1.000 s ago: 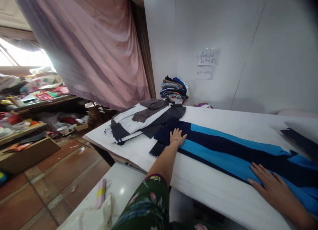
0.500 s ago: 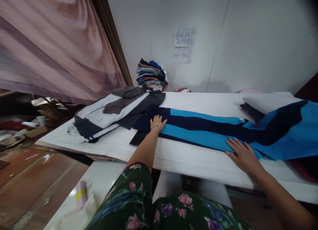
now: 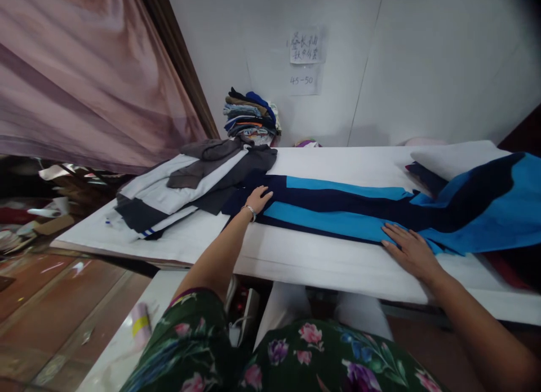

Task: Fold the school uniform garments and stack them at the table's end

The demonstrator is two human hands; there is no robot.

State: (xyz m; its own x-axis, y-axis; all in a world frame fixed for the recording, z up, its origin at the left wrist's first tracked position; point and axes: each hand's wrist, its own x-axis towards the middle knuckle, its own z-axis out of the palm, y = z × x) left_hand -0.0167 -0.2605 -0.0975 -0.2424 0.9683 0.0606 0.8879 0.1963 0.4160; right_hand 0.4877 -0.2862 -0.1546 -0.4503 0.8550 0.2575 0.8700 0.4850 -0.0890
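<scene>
A long bright-blue and navy garment (image 3: 333, 211) lies stretched across the white table, its wide part bunched up at the right. My left hand (image 3: 258, 200) rests on the navy end at the left, palm down with its fingers out. Farther right, my right hand (image 3: 409, 248) lies flat on the garment's near blue edge, fingers extended. Both hands press on the cloth from above without gripping it. Beside my left hand is a heap of grey, white and dark clothes (image 3: 190, 183), which touches the navy end.
A stack of folded clothes (image 3: 249, 115) stands against the wall behind the table (image 3: 338, 268). Two paper signs (image 3: 305, 62) hang above. At the left are a pink curtain (image 3: 84, 70) and a lower white surface with a pink-and-yellow roll (image 3: 141, 324). White cloth (image 3: 460, 158) lies back right.
My left hand has slid slightly left along the garment's navy end. My right hand stays at about the same place on the cloth. The view has tilted down a little.
</scene>
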